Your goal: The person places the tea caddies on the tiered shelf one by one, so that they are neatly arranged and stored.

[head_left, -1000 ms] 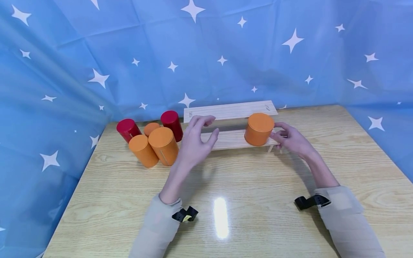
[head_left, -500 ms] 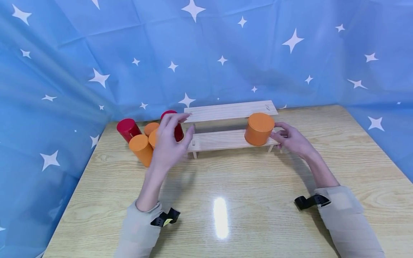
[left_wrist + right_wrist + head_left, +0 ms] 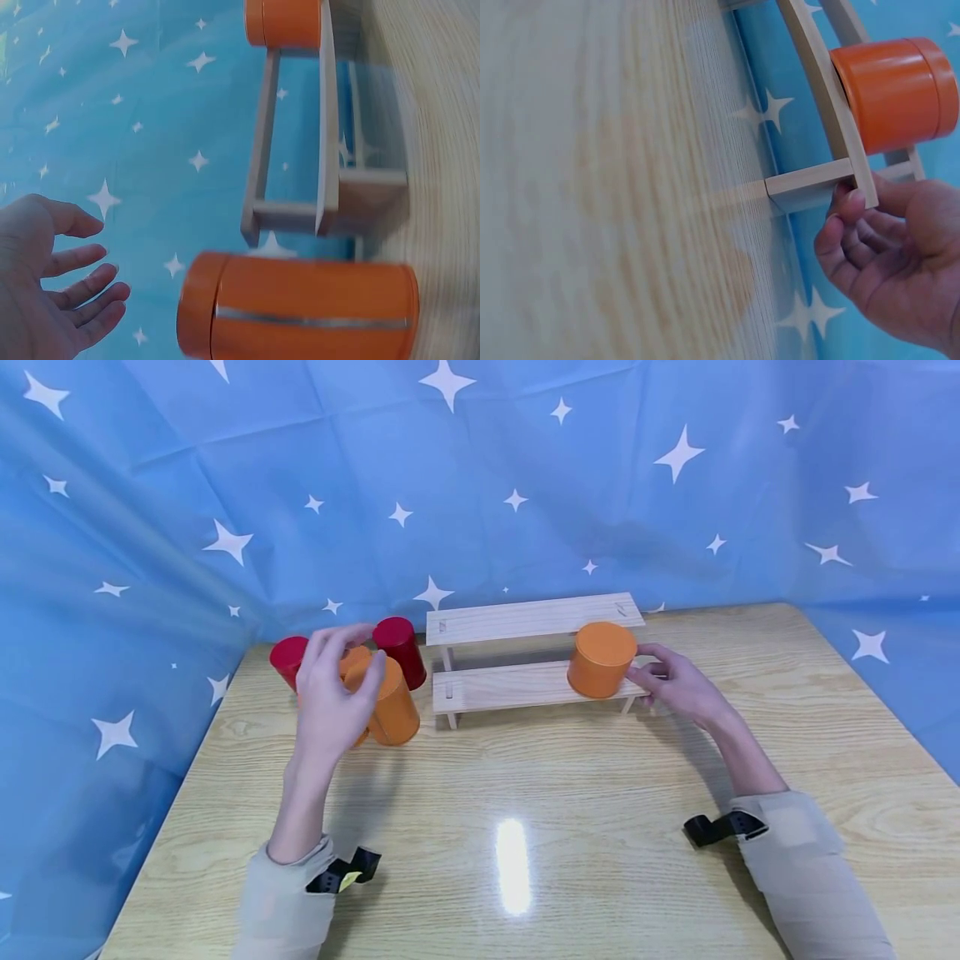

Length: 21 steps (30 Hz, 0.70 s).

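My left hand (image 3: 330,706) hovers over the group of canisters at the left, holding nothing, its fingers loosely bent and the thumb apart. Just beside it stands a tall orange canister (image 3: 395,710), large in the left wrist view (image 3: 315,307). Behind the hand, other orange canisters are partly covered. At the far end of a two-tier wooden shelf (image 3: 510,687), my right hand (image 3: 678,685) pinches the lower board's right end, thumb above and fingertips below, as the right wrist view shows. A short, wide orange canister (image 3: 602,662) sits on that board, close to the right fingers.
Two red canisters stand at the back left, one (image 3: 400,652) beside the shelf and one (image 3: 287,658) farther left, partly behind the left hand. A blue star-patterned cloth (image 3: 525,468) hangs behind the wooden table (image 3: 585,827). Both wrists wear black camera mounts.
My left hand has moved left from in front of the shelf to above the canisters, uncovering the shelf's left end. The right hand and the canister on the shelf have stayed in place.
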Available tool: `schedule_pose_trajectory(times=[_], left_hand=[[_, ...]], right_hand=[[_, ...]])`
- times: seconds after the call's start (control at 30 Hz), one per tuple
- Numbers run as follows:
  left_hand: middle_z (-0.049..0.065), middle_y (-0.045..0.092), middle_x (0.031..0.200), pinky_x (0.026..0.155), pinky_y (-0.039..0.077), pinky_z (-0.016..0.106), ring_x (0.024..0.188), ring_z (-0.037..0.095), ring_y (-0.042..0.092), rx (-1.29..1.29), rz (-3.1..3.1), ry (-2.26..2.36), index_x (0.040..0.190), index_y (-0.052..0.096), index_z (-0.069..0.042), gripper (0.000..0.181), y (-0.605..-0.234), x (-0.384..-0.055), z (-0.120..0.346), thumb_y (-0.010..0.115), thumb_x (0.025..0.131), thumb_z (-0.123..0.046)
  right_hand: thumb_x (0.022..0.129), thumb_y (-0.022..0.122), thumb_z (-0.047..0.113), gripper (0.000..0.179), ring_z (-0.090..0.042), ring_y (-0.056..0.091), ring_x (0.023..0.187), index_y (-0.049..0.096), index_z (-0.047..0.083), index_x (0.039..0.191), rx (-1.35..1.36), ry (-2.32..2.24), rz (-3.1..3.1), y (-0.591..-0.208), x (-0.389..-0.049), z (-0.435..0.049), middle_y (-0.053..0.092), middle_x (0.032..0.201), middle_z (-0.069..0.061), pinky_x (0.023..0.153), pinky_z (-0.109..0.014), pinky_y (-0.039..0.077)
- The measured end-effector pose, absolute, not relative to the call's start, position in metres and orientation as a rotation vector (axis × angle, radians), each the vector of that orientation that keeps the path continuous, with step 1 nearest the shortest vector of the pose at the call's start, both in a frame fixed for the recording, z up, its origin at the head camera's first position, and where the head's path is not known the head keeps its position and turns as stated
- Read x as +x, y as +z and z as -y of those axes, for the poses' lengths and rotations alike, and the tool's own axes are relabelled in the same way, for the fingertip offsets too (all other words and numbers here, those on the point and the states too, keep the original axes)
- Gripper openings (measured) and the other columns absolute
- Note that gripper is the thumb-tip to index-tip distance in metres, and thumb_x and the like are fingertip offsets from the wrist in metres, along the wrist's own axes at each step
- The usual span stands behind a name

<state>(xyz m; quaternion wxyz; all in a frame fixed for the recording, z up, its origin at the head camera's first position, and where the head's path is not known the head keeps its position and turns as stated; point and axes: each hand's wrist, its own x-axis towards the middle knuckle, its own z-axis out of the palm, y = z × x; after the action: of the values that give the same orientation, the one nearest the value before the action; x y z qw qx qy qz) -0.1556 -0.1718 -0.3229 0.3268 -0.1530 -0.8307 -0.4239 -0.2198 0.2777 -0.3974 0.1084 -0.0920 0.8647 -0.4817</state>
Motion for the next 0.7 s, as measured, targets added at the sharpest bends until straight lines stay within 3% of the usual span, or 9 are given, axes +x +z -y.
schedule_pose_trajectory(times=[0.23, 0.47, 0.7], left_hand=[[0.019, 0.060, 0.114, 0.089, 0.039, 0.030, 0.106, 0.031, 0.055, -0.312, 2.189, -1.118, 0.119, 0.068, 0.004, 0.027, -0.330, -0.155, 0.199, 0.068, 0.092, 0.000], [0.017, 0.057, 0.114, 0.094, 0.044, 0.037, 0.105, 0.033, 0.054, -0.189, 2.295, -1.142, 0.120, 0.066, 0.004, 0.029, -0.341, -0.153, 0.219, 0.069, 0.092, -0.005], [0.016, 0.054, 0.117, 0.092, 0.044, 0.034, 0.106, 0.032, 0.052, -0.095, 2.391, -1.144, 0.124, 0.063, 0.003, 0.034, -0.352, -0.157, 0.234, 0.067, 0.092, -0.007]], right_hand=[[0.105, 0.055, 0.033, 0.060, -0.031, 0.062, 0.074, 0.033, 0.006, 0.154, -0.266, -1.412, -2.533, -0.398, -0.221, -0.277, 0.061, 0.104, -0.017, 0.067, -0.037, 0.052], [0.105, 0.055, 0.033, 0.059, -0.032, 0.062, 0.074, 0.033, 0.006, 0.153, -0.265, -1.417, -2.529, -0.398, -0.221, -0.277, 0.061, 0.104, -0.018, 0.067, -0.037, 0.053], [0.105, 0.055, 0.034, 0.061, -0.031, 0.062, 0.074, 0.032, 0.005, 0.154, -0.270, -1.418, -2.527, -0.397, -0.221, -0.278, 0.061, 0.103, -0.018, 0.067, -0.037, 0.053]])
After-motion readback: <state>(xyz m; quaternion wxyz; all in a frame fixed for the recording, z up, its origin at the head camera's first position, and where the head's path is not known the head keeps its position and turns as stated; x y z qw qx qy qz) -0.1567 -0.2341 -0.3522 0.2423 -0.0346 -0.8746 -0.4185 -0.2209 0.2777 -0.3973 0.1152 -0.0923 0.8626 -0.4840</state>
